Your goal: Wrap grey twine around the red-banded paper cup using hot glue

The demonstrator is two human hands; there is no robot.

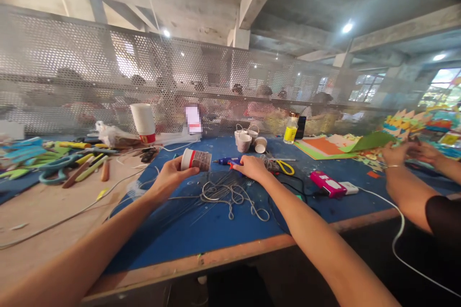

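My left hand [172, 172] is closed round a paper cup [196, 159] tipped on its side above the blue mat. The cup is white with a red band, and grey-brown cord seems to cover its lower part. In my right hand [253, 168] is a blue glue gun [229, 160], its nozzle pointing left toward the cup, a small gap apart. Part of the gun's handle is hidden by my fingers. Loose loops of pale cord [230, 196] lie on the mat just below both hands.
Several small cups [243, 142] stand behind the glue gun, beside yellow-handled scissors [285, 168]. A stack of paper cups [143, 120] and blue scissors [57, 169] are at left. Right are a yellow-labelled bottle [290, 130], a pink box [327, 184], coloured paper [324, 147] and another person's hands [398, 153].
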